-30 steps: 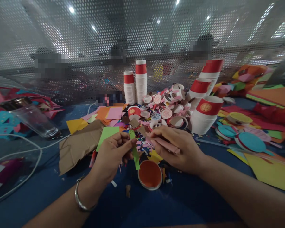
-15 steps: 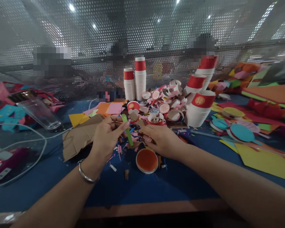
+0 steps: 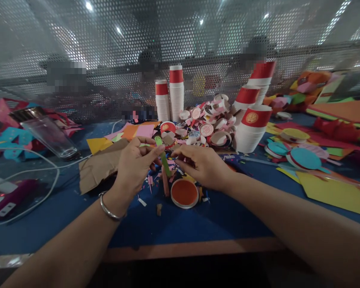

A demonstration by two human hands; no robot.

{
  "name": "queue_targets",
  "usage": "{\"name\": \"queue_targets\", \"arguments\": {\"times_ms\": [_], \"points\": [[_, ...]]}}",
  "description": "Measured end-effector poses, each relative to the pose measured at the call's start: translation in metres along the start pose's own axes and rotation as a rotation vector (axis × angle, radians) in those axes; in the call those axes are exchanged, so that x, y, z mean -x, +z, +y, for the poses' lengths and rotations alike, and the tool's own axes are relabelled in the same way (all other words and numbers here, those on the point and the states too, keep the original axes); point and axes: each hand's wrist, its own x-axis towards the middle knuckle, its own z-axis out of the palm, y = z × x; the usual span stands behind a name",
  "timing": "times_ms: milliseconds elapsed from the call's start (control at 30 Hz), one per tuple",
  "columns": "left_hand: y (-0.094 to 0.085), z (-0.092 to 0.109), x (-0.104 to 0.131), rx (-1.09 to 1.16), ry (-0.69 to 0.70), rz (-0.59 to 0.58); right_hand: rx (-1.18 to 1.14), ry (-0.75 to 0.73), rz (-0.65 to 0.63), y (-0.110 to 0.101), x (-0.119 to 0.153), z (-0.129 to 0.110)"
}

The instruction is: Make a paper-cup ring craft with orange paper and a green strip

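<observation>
My left hand (image 3: pixel 138 162) pinches a narrow green paper strip (image 3: pixel 165 163) between thumb and fingers; the strip slants down toward the table. Close to its right side is my right hand (image 3: pixel 202 165), palm down, fingers loosely curled, with a gap between thumb and forefinger and nothing visible in it. Below the hands lies a round piece with an orange face and white rim (image 3: pixel 185 193). A reddish-brown strip (image 3: pixel 165 182) is just left of it, under the green strip. Small paper scraps (image 3: pixel 150 182) are scattered around.
Behind the hands is a heap of cut cup rings (image 3: pixel 211 120). Stacked paper cups (image 3: pixel 176 96) stand at the back, more cups (image 3: pixel 250 132) at right. Brown cardboard (image 3: pixel 100 166), a glass jar (image 3: pixel 49 134) and a white cable (image 3: pixel 57 176) lie left; yellow paper (image 3: pixel 327 194) lies right.
The reddish-brown strip now shows below the green strip, beside the orange round piece. The right hand's fingers have come closer to the green strip, which stays in my left hand. The view has tilted slightly.
</observation>
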Motion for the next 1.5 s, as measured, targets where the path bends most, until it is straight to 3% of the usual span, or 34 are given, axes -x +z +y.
{"name": "queue_targets", "arguments": {"times_ms": [367, 533, 633, 867, 1033, 1200, 1267, 1400, 1500], "points": [[0.020, 0.000, 0.006, 0.207, -0.117, -0.042, -0.292, 0.089, 0.090, 0.003, 0.002, -0.011], [0.019, 0.000, 0.006, 0.211, -0.124, -0.051, -0.379, 0.100, 0.111, 0.003, 0.002, -0.012], [0.015, -0.003, 0.005, 0.134, -0.077, -0.063, -0.390, 0.112, 0.111, 0.002, 0.001, -0.009], [-0.005, 0.005, -0.002, -0.276, 0.078, -0.069, -0.320, 0.131, 0.090, -0.004, 0.000, -0.002], [-0.024, 0.016, -0.002, -0.672, 0.180, -0.211, -0.202, 0.199, -0.073, -0.014, -0.001, 0.001], [-0.017, 0.034, 0.009, -1.085, 0.188, -0.315, 0.003, 0.312, -0.176, -0.024, 0.007, 0.002], [-0.011, 0.036, 0.014, -1.119, 0.152, -0.388, 0.084, 0.325, -0.156, -0.031, 0.014, 0.001], [-0.003, 0.023, 0.019, -0.920, 0.115, -0.616, 0.129, 0.359, -0.177, -0.049, 0.033, -0.002], [-0.002, 0.010, 0.020, -0.944, 0.173, -0.650, 0.219, 0.368, -0.276, -0.058, 0.045, -0.006]]}}
